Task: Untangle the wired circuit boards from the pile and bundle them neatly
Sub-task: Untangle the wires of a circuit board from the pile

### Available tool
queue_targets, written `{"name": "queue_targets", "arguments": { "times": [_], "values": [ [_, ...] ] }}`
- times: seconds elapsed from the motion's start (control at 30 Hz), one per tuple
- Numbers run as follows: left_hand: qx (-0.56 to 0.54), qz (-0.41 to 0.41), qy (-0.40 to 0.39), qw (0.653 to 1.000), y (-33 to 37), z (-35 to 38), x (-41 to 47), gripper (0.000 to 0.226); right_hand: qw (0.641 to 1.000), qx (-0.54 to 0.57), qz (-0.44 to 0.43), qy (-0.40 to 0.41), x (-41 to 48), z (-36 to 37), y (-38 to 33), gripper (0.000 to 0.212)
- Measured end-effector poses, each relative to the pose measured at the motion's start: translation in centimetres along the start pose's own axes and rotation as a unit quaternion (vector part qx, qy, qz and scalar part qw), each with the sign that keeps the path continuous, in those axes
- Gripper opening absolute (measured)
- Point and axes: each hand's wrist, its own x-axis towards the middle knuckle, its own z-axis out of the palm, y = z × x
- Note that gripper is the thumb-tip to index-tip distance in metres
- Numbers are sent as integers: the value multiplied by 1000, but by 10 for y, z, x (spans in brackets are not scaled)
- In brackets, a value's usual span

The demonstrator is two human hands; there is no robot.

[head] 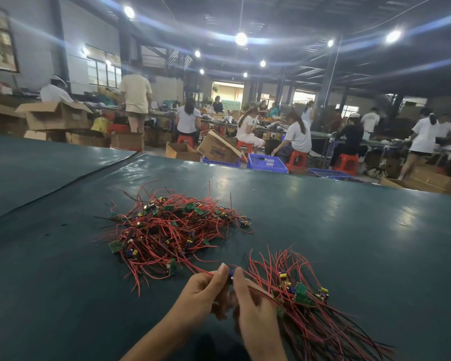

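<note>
Fingers pinch a wired board between the pile and bundle.

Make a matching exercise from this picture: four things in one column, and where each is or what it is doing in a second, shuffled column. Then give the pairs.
1 tangled pile
2 gathered bundle
3 left hand
4 blue basket

A beyond the table's far edge
B pinching a red wire
C held by the right hand
D loose, mid-table

Pairs: 1-D, 2-C, 3-B, 4-A
</note>
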Motion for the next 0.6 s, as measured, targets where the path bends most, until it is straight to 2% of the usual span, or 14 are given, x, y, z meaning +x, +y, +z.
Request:
{"name": "queue_targets", "arguments": {
  "times": [0.03,0.17,0.3,0.37,0.43,0.5,0.6],
  "values": [
    [23,5,-18,1000,0,0,0,52,1000,-16,-6,-16,-4,4,-2,47],
    [82,0,-39,996,-1,-3,-2,62,998,-57,3,13,-7,5,-8,60],
    [108,14,-8,994,-2,-4,0,64,994,-98,37,33,0,-2,-2,63],
    [104,26,51,993,-1,-9,3,63,993,-23,88,77,5,-7,1,62],
    [120,58,122,984,-1,-19,5,60,972,122,163,118,10,-12,-1,64],
    [243,124,193,943,-5,-34,7,46,935,248,213,136,15,-17,-2,58],
    [500,217,229,807,-9,-59,8,8,903,326,237,150,18,-24,-2,49]
  ]
}}
